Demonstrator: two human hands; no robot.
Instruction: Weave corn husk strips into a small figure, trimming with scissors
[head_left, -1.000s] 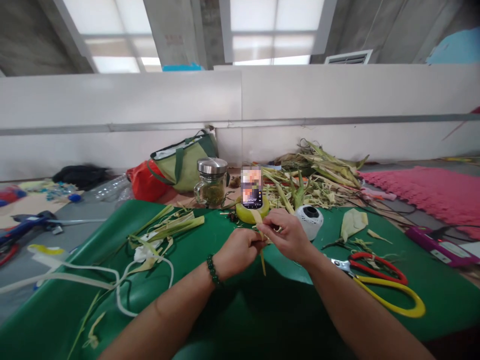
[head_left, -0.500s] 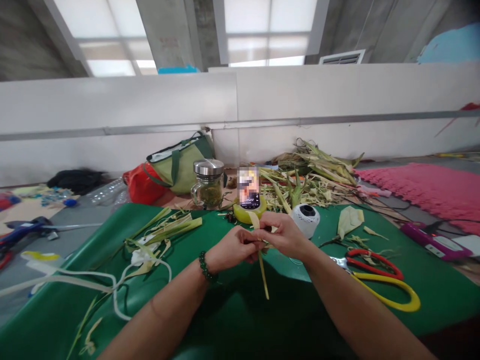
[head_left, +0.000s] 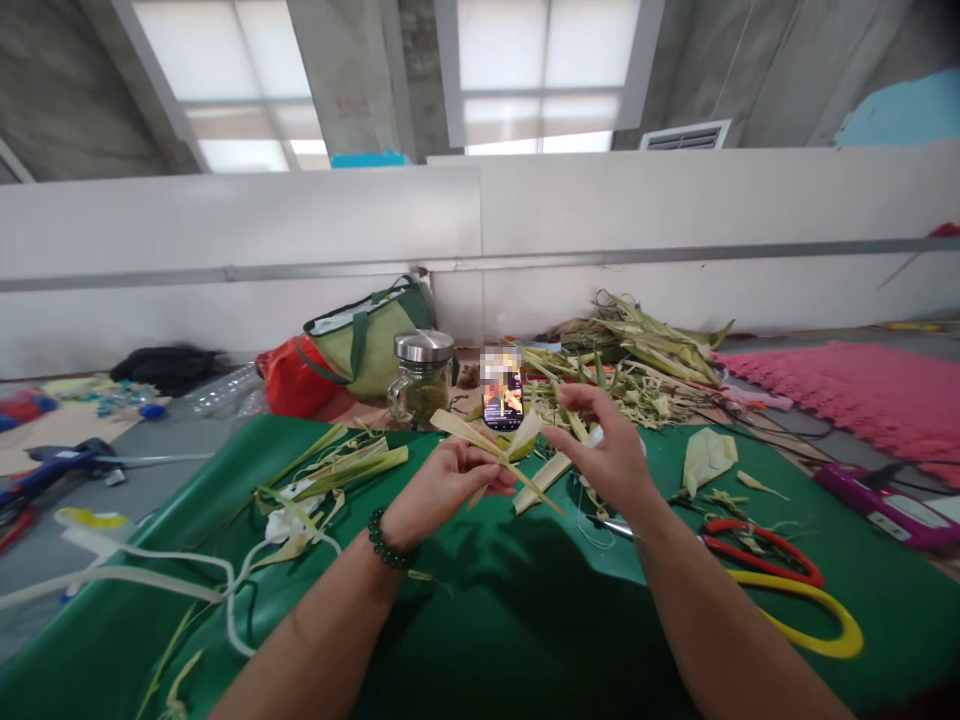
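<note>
Several pale leaf strips (head_left: 469, 432) are held up over a green mat (head_left: 225, 560), between the two hands. The left hand (head_left: 442, 488) is closed around them where they cross, with thumb and fingers pinched on the crossing.

- Strips: yellow-green to cream, flat, narrow, tapering to points. One is seen running from above the left hand's knuckles down past its fingertips toward the right hand (head_left: 611, 462). A second rises from the grip toward the phone (head_left: 502, 388). A third, broader piece is angled up from below the grip to the heel of the right thumb.
- Right hand: fingers loosely spread, thumb and forefinger apart, just beside the strip ends. Whether the broad strip's end is gripped by the lower fingers cannot be told.
- A dark bead bracelet (head_left: 386, 545) is worn on the left wrist.

Surroundings, placed by the hands:
- Beyond the left hand: a glass jar (head_left: 422, 380) with a metal lid; further back a green bag (head_left: 367, 335) and a red bag (head_left: 289, 372).
- Between and beyond the hands: the phone, stood upright, screen blurred.
- Beyond the right hand: a heap of husks (head_left: 637, 360), green and straw-coloured.
- Outside the right forearm: scissors (head_left: 772, 572) with red and yellow handles, laid flat on the mat; further out, a pink mat (head_left: 862, 385).
- Outside the left hand: a loose bundle of green leaves (head_left: 337, 465), and near it a white cord (head_left: 150, 570) looped across the mat's edge.
</note>
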